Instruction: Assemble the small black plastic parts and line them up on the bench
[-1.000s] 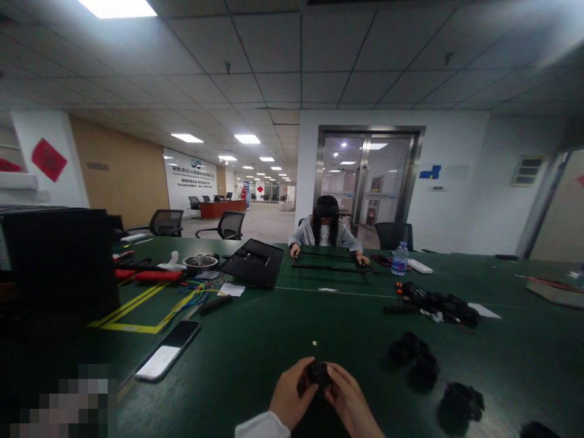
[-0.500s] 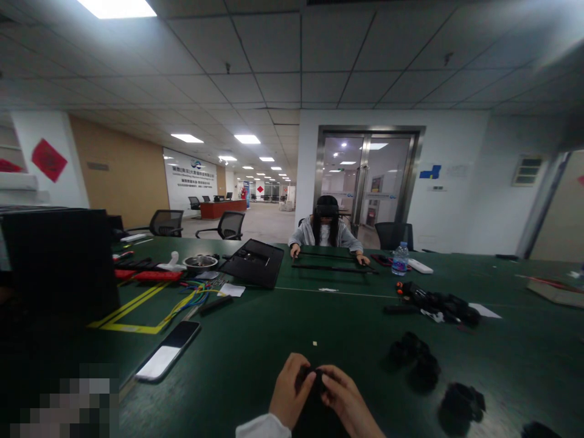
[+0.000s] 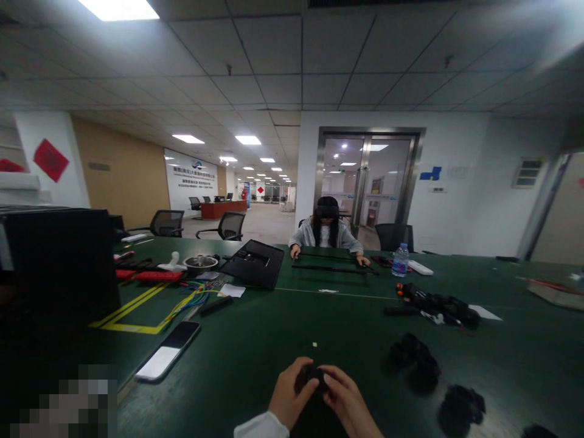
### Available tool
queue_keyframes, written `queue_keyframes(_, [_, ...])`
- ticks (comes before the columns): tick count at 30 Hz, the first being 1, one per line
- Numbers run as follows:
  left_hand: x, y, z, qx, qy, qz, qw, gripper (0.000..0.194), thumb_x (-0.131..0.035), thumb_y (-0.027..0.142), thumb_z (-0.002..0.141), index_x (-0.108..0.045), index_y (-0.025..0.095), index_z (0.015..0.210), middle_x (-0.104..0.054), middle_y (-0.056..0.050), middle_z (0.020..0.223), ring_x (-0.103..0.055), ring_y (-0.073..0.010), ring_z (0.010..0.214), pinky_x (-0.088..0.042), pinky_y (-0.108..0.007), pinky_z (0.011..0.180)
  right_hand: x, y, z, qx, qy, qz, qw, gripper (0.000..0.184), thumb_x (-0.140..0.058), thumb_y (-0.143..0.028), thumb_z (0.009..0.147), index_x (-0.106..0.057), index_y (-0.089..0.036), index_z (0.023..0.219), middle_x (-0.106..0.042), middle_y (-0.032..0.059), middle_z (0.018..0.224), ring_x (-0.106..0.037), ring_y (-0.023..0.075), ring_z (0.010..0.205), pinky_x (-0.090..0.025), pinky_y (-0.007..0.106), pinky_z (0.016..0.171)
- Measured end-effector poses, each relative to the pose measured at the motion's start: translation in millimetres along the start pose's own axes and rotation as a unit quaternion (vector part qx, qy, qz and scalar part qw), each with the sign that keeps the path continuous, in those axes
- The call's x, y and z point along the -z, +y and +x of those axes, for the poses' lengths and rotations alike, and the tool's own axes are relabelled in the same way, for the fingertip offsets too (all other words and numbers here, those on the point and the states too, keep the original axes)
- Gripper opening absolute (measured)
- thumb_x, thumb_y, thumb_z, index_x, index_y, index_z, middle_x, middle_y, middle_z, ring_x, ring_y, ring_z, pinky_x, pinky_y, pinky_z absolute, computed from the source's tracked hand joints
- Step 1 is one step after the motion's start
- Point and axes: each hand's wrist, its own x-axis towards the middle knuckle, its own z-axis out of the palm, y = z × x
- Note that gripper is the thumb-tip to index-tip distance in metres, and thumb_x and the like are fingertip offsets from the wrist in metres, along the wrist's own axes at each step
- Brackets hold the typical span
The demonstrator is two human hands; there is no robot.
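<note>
Close in front of me, over the green table, both my hands pinch one small black part (image 3: pixel 318 378); its kind cannot be made out. My left hand (image 3: pixel 292 390), with a white cuff at the wrist, holds it between thumb and forefinger from the left. From the right, the fingertips of my right hand (image 3: pixel 345 395) press on it, and much of the part is hidden by fingers. Beyond the hands lies a tiny pale square piece (image 3: pixel 314 345). Several black rounded parts (image 3: pixel 416 359) rest on the table to the right.
A phone (image 3: pixel 168 351) lies at left, near coloured wires (image 3: pixel 194 298) and a metal bowl (image 3: pixel 201 263). A black panel (image 3: pixel 253 263) lies farther back. Opposite sits a person (image 3: pixel 326 228) holding a black frame. A water bottle (image 3: pixel 400 260) and black device parts (image 3: pixel 440 304) are at right.
My fingers have shifted slightly around the black part, my left hand edging a little left. The person opposite and the things on the table look the same.
</note>
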Motion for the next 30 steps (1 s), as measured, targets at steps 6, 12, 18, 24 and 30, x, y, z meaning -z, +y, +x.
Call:
queue_keyframes(6, [-6.0, -4, 1, 0.08, 0.006, -0.054, 0.995, 0.031, -0.044, 0.045, 0.076, -0.057, 0.017, 0.08, -0.049, 0.004, 0.047, -0.044, -0.0073, 0.035, -0.032, -0.014, 0.033, 2, -1, -1, 0.016, 0.0, -0.018, 1.0, 0.022, -0.067, -0.024, 0.059, -0.064, -0.019, 0.081, -0.06, 0.0008, 0.078, -0.054, 0.0119, 0.067, -0.041, 0.021, 0.056])
queue_keyframes(12, [-7.1, -7, 7, 0.163, 0.059, -0.155, 0.973, 0.042, -0.047, 0.058, 0.067, -0.054, 0.016, 0.068, -0.043, 0.007, 0.038, -0.038, -0.006, 0.027, -0.023, -0.014, 0.026, 5, -2, 0, 0.02, 0.026, 0.018, 0.999, 0.022, -0.068, -0.024, 0.059, -0.064, -0.019, 0.08, -0.06, -0.0004, 0.074, -0.052, 0.0087, 0.059, -0.041, 0.02, 0.053])
queue_keyframes(18, [-1.4, -10, 10, 0.256, 0.127, -0.256, 0.923, 0.052, -0.046, 0.066, 0.059, -0.051, 0.015, 0.06, -0.043, 0.007, 0.034, -0.039, -0.0083, 0.027, -0.029, -0.017, 0.03, 16, -2, 7, 0.001, 0.094, 0.126, 0.988, 0.02, -0.067, -0.03, 0.061, -0.063, -0.019, 0.077, -0.062, -0.0013, 0.07, -0.052, 0.0079, 0.052, -0.044, 0.022, 0.052])
queue_keyframes(24, [8.9, -15, 12, 0.289, 0.148, -0.344, 0.881, 0.058, -0.041, 0.067, 0.063, -0.053, 0.012, 0.056, -0.047, 0.003, 0.037, -0.044, -0.0102, 0.032, -0.035, -0.022, 0.037, 39, -6, 15, -0.004, 0.067, 0.217, 0.974, 0.023, -0.062, -0.037, 0.063, -0.062, -0.017, 0.075, -0.06, 0.0, 0.062, -0.046, 0.0071, 0.046, -0.041, 0.023, 0.047])
queue_keyframes(30, [10.0, -22, 17, 0.277, 0.208, -0.425, 0.836, 0.049, -0.046, 0.058, 0.069, -0.056, 0.01, 0.064, -0.049, 0.003, 0.041, -0.046, -0.0086, 0.035, -0.037, -0.02, 0.038, 63, -18, 13, 0.044, 0.061, 0.256, 0.964, 0.02, -0.061, -0.027, 0.06, -0.061, -0.016, 0.077, -0.053, -0.0008, 0.059, -0.043, 0.0086, 0.047, -0.038, 0.027, 0.048])
